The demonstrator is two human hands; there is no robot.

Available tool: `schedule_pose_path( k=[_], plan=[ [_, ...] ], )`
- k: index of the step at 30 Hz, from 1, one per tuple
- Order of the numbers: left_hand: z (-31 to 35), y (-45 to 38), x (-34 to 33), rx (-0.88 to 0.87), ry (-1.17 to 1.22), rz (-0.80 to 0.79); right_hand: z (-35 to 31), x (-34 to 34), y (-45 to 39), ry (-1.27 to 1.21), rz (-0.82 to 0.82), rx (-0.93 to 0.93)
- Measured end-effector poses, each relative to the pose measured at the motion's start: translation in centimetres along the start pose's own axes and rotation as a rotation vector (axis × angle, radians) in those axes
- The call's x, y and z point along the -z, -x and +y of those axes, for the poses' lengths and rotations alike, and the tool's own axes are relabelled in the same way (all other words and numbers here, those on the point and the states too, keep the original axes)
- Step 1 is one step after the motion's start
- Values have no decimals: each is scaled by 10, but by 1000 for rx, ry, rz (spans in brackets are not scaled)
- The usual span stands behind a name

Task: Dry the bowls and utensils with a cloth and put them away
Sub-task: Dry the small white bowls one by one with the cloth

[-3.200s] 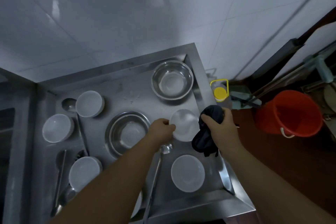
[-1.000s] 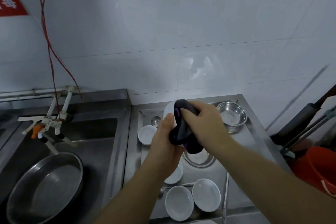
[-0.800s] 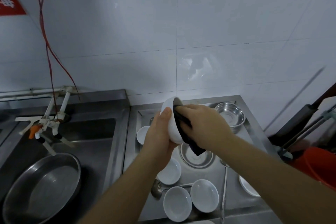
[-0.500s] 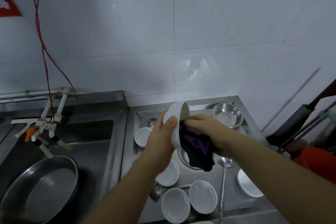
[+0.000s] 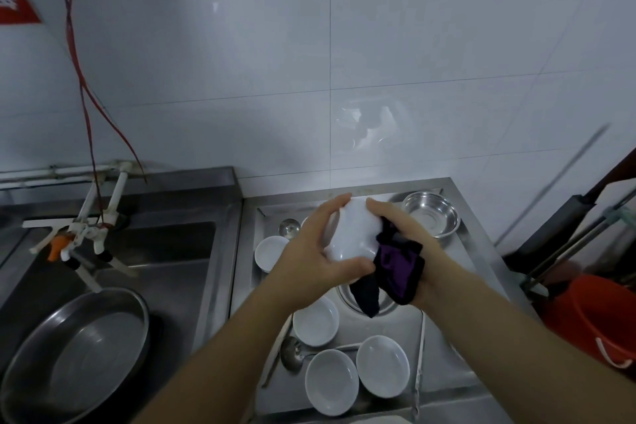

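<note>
Because the outside of the white bowl point(image 5: 352, 234) is what is being wiped, the person holds it up off the steel surface point(image 5: 481, 272), bottom turned toward them, so the cloth can get round its curve. The left hand point(image 5: 321, 251) grips the bowl from its left side, fingers spread over the far rim and thumb hooked under the near edge. The right hand point(image 5: 411, 244) is curled round the dark purple cloth point(image 5: 395, 268), bunching it against the bowl's right flank, with one finger reaching up over the top; a tail of cloth hangs loose below. The lifted bowl sits between the two hands, well above everything else. Beneath the hands wait more white bowls point(image 5: 332, 382) and a ladle point(image 5: 292, 353), laid out mouths up, I would guess to drain until each gets its turn. Beyond the right hand stands a steel bowl point(image 5: 430, 217); another lies partly hidden under the hanging cloth.
</note>
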State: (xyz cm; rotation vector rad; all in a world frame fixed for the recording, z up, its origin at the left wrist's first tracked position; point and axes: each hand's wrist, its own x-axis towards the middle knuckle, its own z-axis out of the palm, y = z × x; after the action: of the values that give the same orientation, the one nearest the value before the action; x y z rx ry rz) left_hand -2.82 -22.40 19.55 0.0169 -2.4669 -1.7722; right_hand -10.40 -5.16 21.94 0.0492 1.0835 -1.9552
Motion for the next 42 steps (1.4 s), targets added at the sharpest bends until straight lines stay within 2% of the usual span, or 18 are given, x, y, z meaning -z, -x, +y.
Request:
schedule_pose_path(
  k=[2, 4, 7, 9, 11, 13, 15, 19, 21, 23, 26, 29, 31, 33, 35, 38, 42],
  plan=[
    [4, -7, -5, 116, 163, 150, 2, 0, -3, -41, -10, 62],
    [-1, -3, -11, 411, 529, 321, 4, 2, -6, -114, -11, 122],
    [-6, 10, -17, 659, 902, 251, 5, 7, -6, -131, -4, 189],
    [-6, 17, -15, 629, 1112, 202, 9, 11, -4, -143, -11, 171],
    [-4, 17, -13, 566, 1268, 222, 15, 14, -1, -158, -26, 125],
    [0, 13, -10, 501, 1335, 245, 22, 14, 2, -132, 7, 89],
    [5, 10, -3, 421, 1366, 274, 27, 13, 3, -84, 108, 44],
    [11, 4, 13, 352, 1264, 376, 37, 11, -2, -27, 414, -23],
    [10, 4, 19, 344, 1108, 422, 36, 11, -2, 13, 519, 77],
    [8, 7, 21, 339, 880, 412, 29, 8, -2, 119, 552, 261],
    [5, 10, 12, 308, 623, 299, 16, -7, 2, 400, 479, 609],
    [8, 11, 0, 232, 561, 169, 13, -21, 6, 861, 253, 936],
    [9, 14, -2, 190, 561, 109, 12, -17, 4, 1277, 139, 1101],
    [8, 18, 1, 171, 563, 57, 8, -11, 0, 1434, 53, 1148],
    [8, 21, 4, 168, 539, 8, 1, -9, -3, 1347, 53, 1070],
    [9, 24, 6, 163, 516, -38, -9, -11, -8, 1163, 157, 954],
    [13, 22, 9, 121, 511, -34, -18, -12, -22, 595, 225, 733]
  ],
)
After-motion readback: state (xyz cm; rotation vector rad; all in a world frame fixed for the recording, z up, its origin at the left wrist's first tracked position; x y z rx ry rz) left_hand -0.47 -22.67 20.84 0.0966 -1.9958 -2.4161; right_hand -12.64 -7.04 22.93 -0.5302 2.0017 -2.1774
